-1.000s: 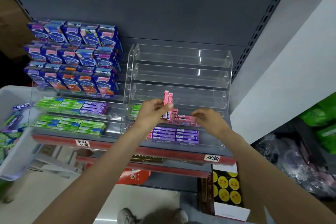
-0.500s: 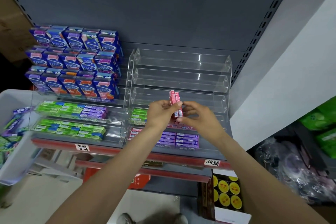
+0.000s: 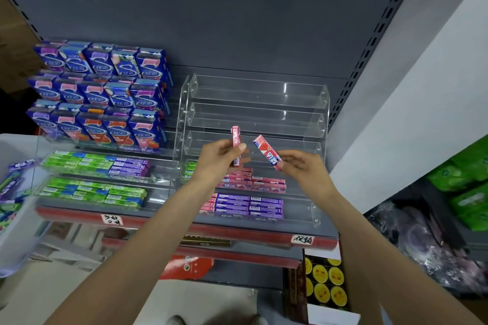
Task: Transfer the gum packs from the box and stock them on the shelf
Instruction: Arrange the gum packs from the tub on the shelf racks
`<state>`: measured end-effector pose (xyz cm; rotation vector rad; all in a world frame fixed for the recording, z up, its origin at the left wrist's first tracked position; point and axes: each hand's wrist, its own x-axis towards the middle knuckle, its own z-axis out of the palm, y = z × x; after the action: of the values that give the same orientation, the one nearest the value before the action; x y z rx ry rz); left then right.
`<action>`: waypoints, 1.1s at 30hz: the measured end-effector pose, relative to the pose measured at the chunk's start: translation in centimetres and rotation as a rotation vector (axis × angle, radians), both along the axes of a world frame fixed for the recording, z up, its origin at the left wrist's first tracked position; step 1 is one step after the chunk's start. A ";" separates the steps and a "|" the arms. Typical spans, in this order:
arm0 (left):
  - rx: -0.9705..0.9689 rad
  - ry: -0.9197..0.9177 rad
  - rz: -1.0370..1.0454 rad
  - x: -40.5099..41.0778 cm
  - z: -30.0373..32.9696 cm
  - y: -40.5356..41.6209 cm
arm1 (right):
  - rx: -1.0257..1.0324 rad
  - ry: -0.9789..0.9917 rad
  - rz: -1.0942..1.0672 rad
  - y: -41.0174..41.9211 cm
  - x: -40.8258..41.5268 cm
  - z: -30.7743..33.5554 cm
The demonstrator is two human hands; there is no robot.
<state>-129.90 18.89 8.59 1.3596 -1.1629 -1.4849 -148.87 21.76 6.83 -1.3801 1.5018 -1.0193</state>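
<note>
Gum in both hands: we see the left hand [image 3: 219, 159] pinching a pink gum pack [image 3: 236, 143] upright betw. thumb and fingers, while the right hand [image 3: 303, 167] pinches a second pink pack [image 3: 267, 151] by its lower end, tilted with its top toward 11 o'clock. The two packs are near each other but apart, held in front of the clear acrylic tiered rack [image 3: 324, 103] on the grey shelf [image 3: 169, 207]. At 6 o'clock from the hands, pink packs [image 3: 268, 183] lie flat in a lower tier, w/ purple packs [image 3: 249, 204] in the tier below that. The upper tiers at 12 o'clock hold nothing we can make out. At 9 o'clock, a second clear rack carries green and purple packs [image 3: 95, 163]; above it, at approx. 10 o'clock, stand rows of blue cartons [image 3: 105, 95]. At far 9 o'clock, a white box [image 3: 15, 240] w/ more packs shows, blurred. A red price strip [image 3: 237, 233] edges the shelf.
</note>
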 end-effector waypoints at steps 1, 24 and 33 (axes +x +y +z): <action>0.003 0.004 0.001 0.1 -0.1 0.0 | -0.001 0.012 -0.011 0.0 -0.2 0.0; 0.037 -0.045 -0.038 0.1 -1.0 0.8 | -0.046 0.407 -0.146 0.4 0.1 -4.3; 0.027 -0.040 -0.058 0.6 -1.2 1.1 | 0.036 0.661 -0.055 0.4 0.1 -4.6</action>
<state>-129.29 19.99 7.39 1.3900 -1.2213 -1.5256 -148.81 22.12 2.25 -1.7562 2.0227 -0.5767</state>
